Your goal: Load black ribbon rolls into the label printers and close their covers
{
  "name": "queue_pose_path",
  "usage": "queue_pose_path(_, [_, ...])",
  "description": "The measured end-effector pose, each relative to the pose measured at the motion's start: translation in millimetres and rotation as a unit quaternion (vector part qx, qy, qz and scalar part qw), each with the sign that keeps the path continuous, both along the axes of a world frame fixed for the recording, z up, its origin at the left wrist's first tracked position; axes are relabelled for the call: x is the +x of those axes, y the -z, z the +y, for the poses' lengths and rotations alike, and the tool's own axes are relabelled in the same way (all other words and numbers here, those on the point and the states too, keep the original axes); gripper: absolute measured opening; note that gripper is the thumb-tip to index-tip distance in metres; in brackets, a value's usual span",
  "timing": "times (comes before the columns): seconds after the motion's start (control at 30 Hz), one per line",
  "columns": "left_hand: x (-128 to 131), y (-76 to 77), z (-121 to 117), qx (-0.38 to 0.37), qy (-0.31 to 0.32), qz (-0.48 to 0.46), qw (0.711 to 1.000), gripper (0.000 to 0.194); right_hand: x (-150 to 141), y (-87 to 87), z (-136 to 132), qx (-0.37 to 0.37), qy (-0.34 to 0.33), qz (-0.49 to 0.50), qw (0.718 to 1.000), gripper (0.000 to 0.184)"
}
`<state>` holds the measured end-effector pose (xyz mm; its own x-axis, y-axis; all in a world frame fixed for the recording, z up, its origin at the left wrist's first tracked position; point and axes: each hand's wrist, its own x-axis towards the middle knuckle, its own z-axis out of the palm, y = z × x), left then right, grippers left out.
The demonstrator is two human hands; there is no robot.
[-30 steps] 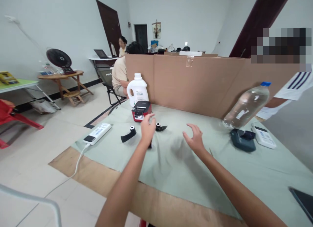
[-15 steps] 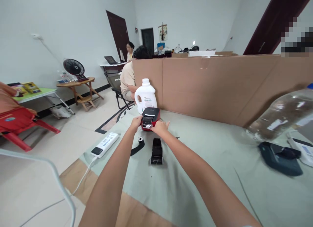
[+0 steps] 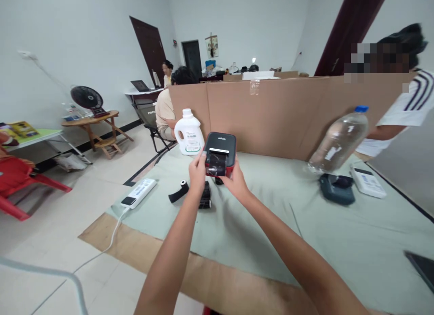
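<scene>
A small red-and-black label printer (image 3: pixel 221 148) is held above the cloth, its dark top turned towards me and a shiny black strip at its front slot. My left hand (image 3: pixel 197 169) is closed on its left side. The fingers of my right hand (image 3: pixel 236 179) wrap its lower right corner. Beneath and left of it lie a roll with a loose black strip (image 3: pixel 178 192) and a flat black strip (image 3: pixel 205 197), the latter partly behind my left wrist. Another dark roll (image 3: pixel 219 181) shows just under the printer, mostly hidden.
A white jug (image 3: pixel 190 134) stands behind the printer. On the left lies a white power strip (image 3: pixel 139 193) with its cable. At right are a tilted water bottle (image 3: pixel 341 141), a dark device (image 3: pixel 337 189) and a white device (image 3: pixel 368 182). A cardboard wall (image 3: pixel 264 118) borders the back; people sit beyond.
Both hands went from open and apart to gripping the printer on the cloth. The printer has since been lifted off and brought right, away from the jug.
</scene>
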<state>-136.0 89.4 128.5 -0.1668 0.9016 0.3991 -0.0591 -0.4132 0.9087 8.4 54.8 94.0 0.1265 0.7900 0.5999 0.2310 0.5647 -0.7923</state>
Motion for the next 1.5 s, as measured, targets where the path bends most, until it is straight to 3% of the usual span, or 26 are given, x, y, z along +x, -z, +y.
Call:
queue_pose_path(0.13, [77, 37.8, -66, 0.001, 0.065, -0.006, 0.998, 0.051, 63, 27.9, -74, 0.009, 0.044, 0.035, 0.998, 0.096])
queue_pose_path(0.23, [112, 69.8, -92, -0.019, 0.113, 0.008, 0.993, 0.054, 95, 52.7, -111, -0.014, 0.105, 0.036, 0.994, 0.086])
queue_pose_path(0.37, [122, 94.3, -97, -0.048, 0.138, 0.022, 0.989, 0.054, 110, 72.2, -122, -0.041, 0.131, 0.013, 0.99, 0.081])
queue_pose_path(0.57, [110, 108.7, -86, -0.054, 0.127, -0.008, 0.99, 0.05, 104, 82.1, -109, -0.052, 0.086, 0.003, 0.995, 0.086])
queue_pose_path(0.73, [108, 111.6, -82, -0.091, 0.13, -0.019, 0.987, 0.047, 102, 84.0, -110, -0.1, 0.094, 0.006, 0.991, 0.086])
queue_pose_path(0.93, [110, 107.6, -86, -0.099, 0.137, -0.035, 0.985, 0.046, 104, 81.9, -114, -0.094, 0.119, -0.01, 0.988, 0.087])
queue_pose_path(1.17, [115, 107.6, -85, -0.089, 0.123, -0.058, 0.987, 0.04, 106, 91.4, -111, -0.086, 0.139, -0.029, 0.986, 0.092])
queue_pose_path(1.3, [117, 95.9, -78, -0.182, 0.128, -0.099, 0.97, 0.044, 107, 95.0, -108, -0.088, 0.141, -0.032, 0.985, 0.095])
queue_pose_path(1.5, [104, 80.1, -63, -0.308, 0.233, -0.094, 0.917, 0.044, 107, 90.2, -110, -0.069, 0.128, -0.027, 0.989, 0.09])
